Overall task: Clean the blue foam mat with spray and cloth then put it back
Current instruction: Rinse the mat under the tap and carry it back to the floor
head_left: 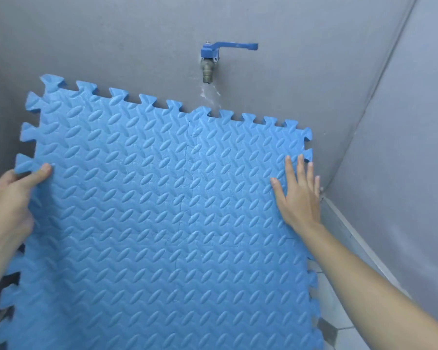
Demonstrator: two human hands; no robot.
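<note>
- The blue interlocking foam mat with an embossed leaf pattern (162, 210) is held nearly upright against the grey wall (86, 34), filling the view from 6 to 10 o'clock; its toothed top edge sits just below the tap.
- The left hand (13, 198) at 9 o'clock pinches the mat's left edge, thumb on the front, the other fingers hidden behind.
- The right hand (299, 195) at 3 o'clock lies flat on the mat's face, fingers (290, 170) spread apart and gripping nothing.
- The brass wall tap with a blue lever handle (210, 61) at 12 o'clock is running; water (210, 96) falls onto the top edge.
- Risk: only one hand truly grips, so the wet, slick foam could slide down or fold away from the wall.
- Risk: the faint seams suggest joined tiles; the weight of water may pull them apart.
- Risk: water splashing off the top edge could wet the tiled floor (334, 311) at 4 o'clock, making footing slippery.
- No spray or cloth is in view.
</note>
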